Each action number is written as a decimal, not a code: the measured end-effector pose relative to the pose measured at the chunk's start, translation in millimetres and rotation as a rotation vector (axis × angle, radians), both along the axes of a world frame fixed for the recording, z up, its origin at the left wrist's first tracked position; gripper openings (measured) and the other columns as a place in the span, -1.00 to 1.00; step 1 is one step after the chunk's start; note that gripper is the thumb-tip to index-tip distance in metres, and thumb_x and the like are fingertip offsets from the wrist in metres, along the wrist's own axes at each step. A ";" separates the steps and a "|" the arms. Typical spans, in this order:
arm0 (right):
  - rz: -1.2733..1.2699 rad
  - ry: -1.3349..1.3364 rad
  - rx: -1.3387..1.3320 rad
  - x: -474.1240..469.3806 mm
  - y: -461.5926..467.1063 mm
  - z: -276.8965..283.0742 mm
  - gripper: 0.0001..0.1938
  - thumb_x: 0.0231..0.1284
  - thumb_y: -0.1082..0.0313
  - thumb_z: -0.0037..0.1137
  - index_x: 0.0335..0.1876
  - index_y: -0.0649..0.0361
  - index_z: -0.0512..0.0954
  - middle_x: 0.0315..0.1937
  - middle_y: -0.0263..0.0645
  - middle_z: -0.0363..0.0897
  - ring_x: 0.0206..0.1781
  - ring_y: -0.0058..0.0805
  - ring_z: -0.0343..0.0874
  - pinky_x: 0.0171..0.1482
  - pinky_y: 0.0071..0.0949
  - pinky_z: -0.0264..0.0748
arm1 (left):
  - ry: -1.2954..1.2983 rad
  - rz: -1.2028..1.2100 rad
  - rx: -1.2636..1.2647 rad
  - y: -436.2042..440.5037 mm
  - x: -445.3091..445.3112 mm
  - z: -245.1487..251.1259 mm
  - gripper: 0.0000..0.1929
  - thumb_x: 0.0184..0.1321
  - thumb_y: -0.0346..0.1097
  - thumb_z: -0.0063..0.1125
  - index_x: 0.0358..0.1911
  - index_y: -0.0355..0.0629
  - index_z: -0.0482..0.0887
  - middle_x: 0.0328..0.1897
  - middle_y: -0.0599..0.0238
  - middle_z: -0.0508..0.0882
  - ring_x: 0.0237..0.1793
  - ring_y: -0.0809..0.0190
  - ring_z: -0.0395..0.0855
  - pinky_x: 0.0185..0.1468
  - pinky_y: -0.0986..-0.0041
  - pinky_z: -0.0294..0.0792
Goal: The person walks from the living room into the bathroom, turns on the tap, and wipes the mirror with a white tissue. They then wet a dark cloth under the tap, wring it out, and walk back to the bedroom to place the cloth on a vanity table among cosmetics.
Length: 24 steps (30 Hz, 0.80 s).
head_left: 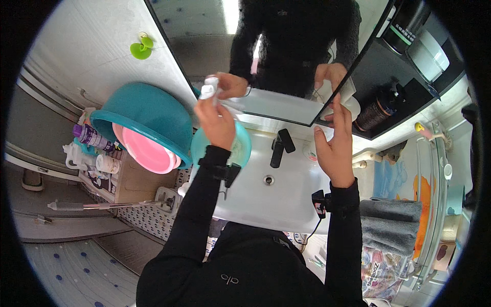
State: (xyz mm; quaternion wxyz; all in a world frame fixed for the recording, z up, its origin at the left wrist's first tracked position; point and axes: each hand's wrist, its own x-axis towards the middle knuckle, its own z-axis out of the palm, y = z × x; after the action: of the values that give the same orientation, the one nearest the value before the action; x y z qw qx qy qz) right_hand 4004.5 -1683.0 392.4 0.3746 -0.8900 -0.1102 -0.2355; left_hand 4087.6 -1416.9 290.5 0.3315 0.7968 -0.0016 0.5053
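Note:
My left hand (216, 122) grips a small white plastic container (207, 92), perhaps a bottle or tube, at the lower left corner of the mirror (291, 103). Its lower part is hidden by my fingers. Beneath that hand, a turquoise basin (245, 147) stands at the left side of the white washbasin (295, 199). My right hand (334, 147) is raised with thumb and fingers apart, its fingertips by the mirror's lower right corner. Beside them is a white object (351, 109) on the dark shelf; whether they touch it I cannot tell.
A black faucet (277, 153) projects over the washbasin. A dark pump bottle (378, 113) stands on the shelf (412, 96) at right. Large teal and pink tubs (142, 107) lean at left, above a mop handle (103, 206). A grey towel (391, 224) hangs from the right-hand rack.

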 end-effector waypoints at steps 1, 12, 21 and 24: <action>0.014 0.007 -0.002 -0.9 -1.1 1.4 -0.15 0.18 0.52 0.10 0.66 0.27 0.07 0.33 0.06 0.30 0.19 -0.12 0.51 0.24 -0.27 0.50 | 0.015 -0.021 0.002 -17.5 -3.2 -1.3 -0.64 0.20 -0.60 0.09 0.09 -0.31 0.58 0.05 -0.14 0.54 0.09 -0.25 0.54 0.15 0.04 0.45; 0.127 0.099 -0.020 -0.8 -16.9 -2.8 -0.10 0.15 0.52 0.08 0.68 0.21 0.02 0.38 0.04 0.28 0.25 -0.15 0.51 0.26 -0.30 0.49 | 0.018 -0.619 0.185 -148.0 -34.6 -2.6 -0.68 0.15 -0.54 0.18 0.02 -0.25 0.66 0.00 0.05 0.61 -0.04 -0.08 0.61 0.02 0.18 0.51; 0.175 0.164 0.116 -0.4 -12.4 0.6 -0.10 0.14 0.52 0.02 0.68 0.25 0.00 0.40 0.05 0.22 0.30 -0.13 0.47 0.29 -0.28 0.48 | 0.020 0.041 -0.051 -10.6 -3.8 -11.2 -0.76 0.21 -0.57 0.08 -0.04 -0.32 0.59 0.01 -0.08 0.59 0.01 -0.20 0.59 0.09 0.10 0.47; 0.169 0.168 0.080 -1.3 -16.7 0.0 -0.10 0.12 0.53 -0.01 0.68 0.24 0.00 0.42 0.06 0.20 0.34 -0.12 0.46 0.35 -0.26 0.45 | 0.062 -0.081 -0.067 -59.5 -14.5 -11.7 -0.71 0.15 -0.59 0.11 -0.03 -0.26 0.62 -0.03 -0.03 0.60 0.01 -0.19 0.60 0.11 0.09 0.47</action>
State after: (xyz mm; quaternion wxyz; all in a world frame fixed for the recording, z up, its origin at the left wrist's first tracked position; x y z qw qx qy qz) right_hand 4003.1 -1699.7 392.4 0.4361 -0.8786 -0.1434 -0.1320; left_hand 4073.1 -1476.4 278.7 0.3780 0.7997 -0.0069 0.4663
